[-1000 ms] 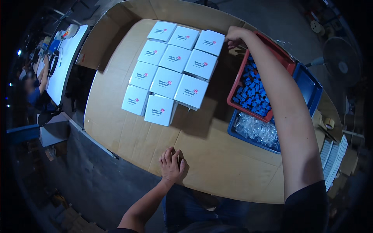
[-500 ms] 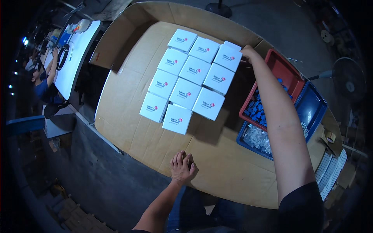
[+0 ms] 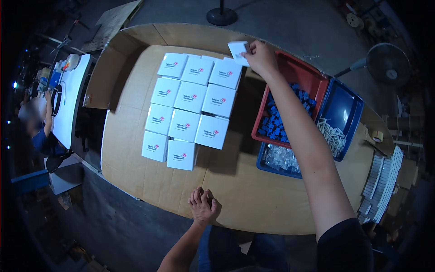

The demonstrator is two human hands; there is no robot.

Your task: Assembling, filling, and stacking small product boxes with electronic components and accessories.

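Note:
My right hand (image 3: 261,58) reaches to the far side of the cardboard-covered table (image 3: 235,199) and grips a small white box (image 3: 238,49), held just above the far right corner of a block of several white boxes (image 3: 190,109). The boxes stand in rows, each with a small red and dark mark on top. My left hand (image 3: 204,205) rests on the near edge of the table with fingers together and holds nothing.
A red tray (image 3: 294,72) of blue parts and a blue tray (image 3: 344,109) with white parts and clear bags sit right of the boxes. Flat white cartons (image 3: 380,181) lie stacked at the right edge. A fan (image 3: 387,63) stands beyond. Another person (image 3: 41,131) works at a white table far left.
My right hand has lifted a white box at the far right corner of the block. The view has shifted, so the boxes sit lower in the picture. The left hand stays put.

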